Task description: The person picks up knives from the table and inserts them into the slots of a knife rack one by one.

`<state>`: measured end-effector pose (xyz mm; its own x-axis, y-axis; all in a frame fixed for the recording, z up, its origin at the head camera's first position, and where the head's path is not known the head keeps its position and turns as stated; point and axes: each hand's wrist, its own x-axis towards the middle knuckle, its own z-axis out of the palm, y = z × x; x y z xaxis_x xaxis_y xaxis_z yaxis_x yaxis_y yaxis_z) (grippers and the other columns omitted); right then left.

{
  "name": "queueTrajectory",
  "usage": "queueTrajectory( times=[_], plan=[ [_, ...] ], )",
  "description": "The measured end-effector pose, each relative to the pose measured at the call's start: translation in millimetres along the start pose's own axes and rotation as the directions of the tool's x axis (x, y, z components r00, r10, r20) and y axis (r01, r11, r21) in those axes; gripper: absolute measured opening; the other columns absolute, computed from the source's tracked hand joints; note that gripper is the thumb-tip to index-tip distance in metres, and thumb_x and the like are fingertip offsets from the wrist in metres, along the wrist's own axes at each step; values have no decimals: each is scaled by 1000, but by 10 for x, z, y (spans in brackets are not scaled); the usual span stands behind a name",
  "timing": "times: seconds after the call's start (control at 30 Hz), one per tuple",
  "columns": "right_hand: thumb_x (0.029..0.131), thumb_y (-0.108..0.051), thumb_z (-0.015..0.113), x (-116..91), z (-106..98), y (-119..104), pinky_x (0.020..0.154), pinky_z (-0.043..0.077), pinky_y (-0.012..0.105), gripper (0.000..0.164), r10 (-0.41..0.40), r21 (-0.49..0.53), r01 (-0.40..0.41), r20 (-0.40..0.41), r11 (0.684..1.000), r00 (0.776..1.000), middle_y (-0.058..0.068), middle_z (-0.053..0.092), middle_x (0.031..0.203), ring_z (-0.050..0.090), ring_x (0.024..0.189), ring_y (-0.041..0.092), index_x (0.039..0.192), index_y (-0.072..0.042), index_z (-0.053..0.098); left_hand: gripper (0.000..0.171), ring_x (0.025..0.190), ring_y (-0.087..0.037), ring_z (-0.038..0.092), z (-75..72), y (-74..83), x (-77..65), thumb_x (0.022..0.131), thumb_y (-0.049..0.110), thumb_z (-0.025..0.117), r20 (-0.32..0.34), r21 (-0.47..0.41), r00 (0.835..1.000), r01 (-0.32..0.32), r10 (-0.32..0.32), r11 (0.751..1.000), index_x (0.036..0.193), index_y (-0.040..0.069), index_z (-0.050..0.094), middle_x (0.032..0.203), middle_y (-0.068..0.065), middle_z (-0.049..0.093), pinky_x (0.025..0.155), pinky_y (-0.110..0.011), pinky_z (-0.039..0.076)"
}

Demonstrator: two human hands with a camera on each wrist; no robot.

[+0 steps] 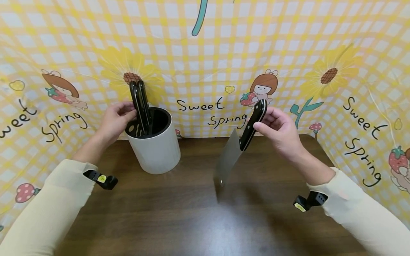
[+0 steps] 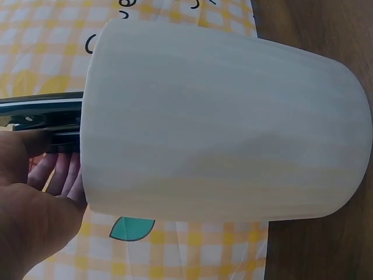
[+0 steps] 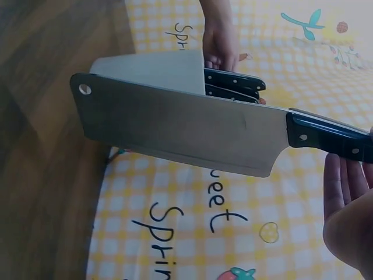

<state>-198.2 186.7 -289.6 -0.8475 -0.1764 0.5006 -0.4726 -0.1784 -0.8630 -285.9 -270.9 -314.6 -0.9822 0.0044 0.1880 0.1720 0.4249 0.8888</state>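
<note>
My right hand [image 1: 278, 131] holds a cleaver [image 1: 228, 156] by its black riveted handle [image 1: 253, 124], thumb on the near side. The broad steel blade points down and to the left, tip low over the table; its corner hole shows in the right wrist view. My left hand [image 1: 116, 121] is at the rim of a white knife holder [image 1: 157, 153] with a black inside, thumb and fingers about the black knife handles [image 1: 140, 106] that stand up there. In the left wrist view the thumb lies against these handles [image 2: 64, 140]; the blades are hidden inside the holder.
A brown wooden table [image 1: 179, 220] lies under the holder and cleaver. Behind and at both sides hangs a yellow checked cloth [image 1: 198, 71] printed with flowers and lettering, close behind the holder. Each sleeve carries a small black wrist camera [image 1: 102, 179].
</note>
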Motion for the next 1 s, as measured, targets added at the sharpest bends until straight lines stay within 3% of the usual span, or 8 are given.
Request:
queueTrajectory(
  times=[0.13,0.27,0.4,0.5,0.63,0.77,0.9,1.0],
  plan=[
    [89,16,64,73,0,-64,78,56,23,29,-16,-24,16,-2,1000,1000,2,73,92,67,84,12,101,-10,70,45,98,3,59,-17,1,-21,107,14,53,-1,-71,1000,-8,8,997,142,-12,45,117,1,57,85,-13,54],
    [90,19,62,148,18,-105,78,57,24,32,-12,-41,12,-3,999,1000,2,72,91,67,83,12,102,-9,70,36,96,-3,62,-49,38,-54,105,10,56,-57,-186,998,-43,32,982,136,-6,53,112,3,59,80,-14,56],
    [90,19,61,223,58,-126,79,58,26,31,4,-55,-3,6,999,1000,2,73,92,67,83,13,102,-9,70,16,90,-9,63,-66,151,-101,102,3,59,-149,-331,986,-120,74,936,117,5,64,103,-2,61,75,-15,57],
    [91,18,62,276,101,-142,80,58,27,29,7,-61,-6,19,998,1000,3,73,94,67,84,15,103,-8,70,12,82,-11,65,-66,278,-123,99,-1,60,-222,-417,967,-207,121,885,105,7,67,94,-5,63,72,-17,58],
    [90,17,63,346,160,-161,78,58,27,28,1,-78,1,20,997,1000,3,72,93,66,82,16,101,-8,70,11,80,-14,67,-52,470,-158,98,-2,61,-264,-403,945,-288,191,869,104,4,69,93,-6,64,71,-19,59],
    [90,13,67,417,217,-171,75,58,26,25,-12,-100,15,22,995,1000,3,70,91,65,80,15,102,-8,71,10,84,-15,68,4,662,-195,99,3,64,-234,-350,944,-304,232,886,108,3,68,99,-7,65,74,-19,59],
    [90,12,67,479,294,-161,75,59,27,23,-24,-93,28,48,995,999,3,70,91,65,79,15,102,-8,71,13,86,-16,69,116,826,-230,99,4,64,-157,-347,951,-306,267,886,112,0,67,102,-8,66,78,-19,58],
    [90,14,66,509,364,-149,76,60,29,26,-32,-73,36,57,997,998,2,71,92,66,81,15,102,-8,71,14,86,-16,69,215,920,-258,100,4,63,-82,-298,951,-309,298,903,113,2,67,102,-6,66,79,-20,58]
  ],
)
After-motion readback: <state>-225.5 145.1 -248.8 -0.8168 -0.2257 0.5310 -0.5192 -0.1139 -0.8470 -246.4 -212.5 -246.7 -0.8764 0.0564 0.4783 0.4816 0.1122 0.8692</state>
